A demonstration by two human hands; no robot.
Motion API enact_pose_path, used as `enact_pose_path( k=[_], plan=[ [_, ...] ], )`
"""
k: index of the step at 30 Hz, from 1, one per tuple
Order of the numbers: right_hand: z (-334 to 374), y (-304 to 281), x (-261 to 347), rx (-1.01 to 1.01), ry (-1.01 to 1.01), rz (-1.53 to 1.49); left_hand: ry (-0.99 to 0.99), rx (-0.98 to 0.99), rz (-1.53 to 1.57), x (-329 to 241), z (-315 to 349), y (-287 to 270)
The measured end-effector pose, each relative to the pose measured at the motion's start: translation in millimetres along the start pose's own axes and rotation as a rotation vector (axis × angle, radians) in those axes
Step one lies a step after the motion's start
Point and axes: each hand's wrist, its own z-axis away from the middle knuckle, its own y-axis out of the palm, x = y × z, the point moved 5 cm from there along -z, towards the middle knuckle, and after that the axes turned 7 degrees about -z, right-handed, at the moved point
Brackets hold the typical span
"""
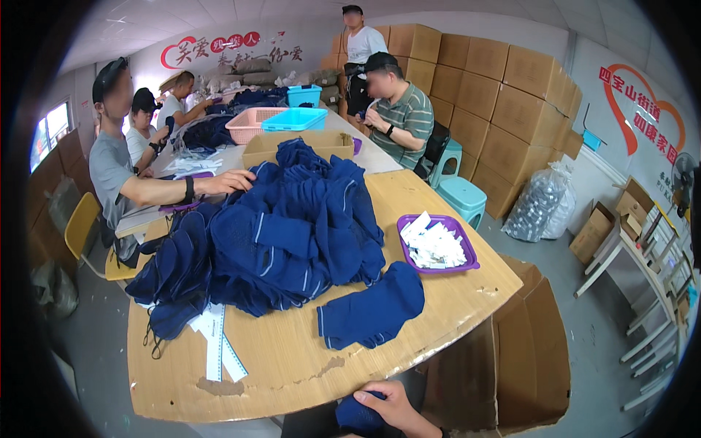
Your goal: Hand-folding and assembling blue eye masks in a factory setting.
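A navy sock [355,415] is grasped in the right hand [392,404] just off the near edge of the table [438,310], left hand unseen; a heap [292,226] is apparently unhandled, finished work indistinguishable.

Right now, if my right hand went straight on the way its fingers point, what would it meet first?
Your right hand, holding dark-blue fabric, would probably meet the near edge of the light-brown wooden table, though depth is unclear.

Brown cartons [502,106] stand stacked behind turquoise stools [462,193], with a stuffed plastic bag [537,208] nearby.
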Motion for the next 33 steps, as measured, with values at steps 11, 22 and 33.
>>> enact_pose_path(
  k=[11,22,33],
  plan=[
    [10,-7,30,0.033,-0.036,0.139,0.177,-0.255,-0.204,-23,44,-9],
    [-1,20,50,0.150,-0.309,-0.039,0.628,-1.144,-0.067,-81,111,-64],
    [-2,33,41,0.170,-0.265,0.080,0.516,-1.163,-0.141,-84,94,-74]
  ],
)
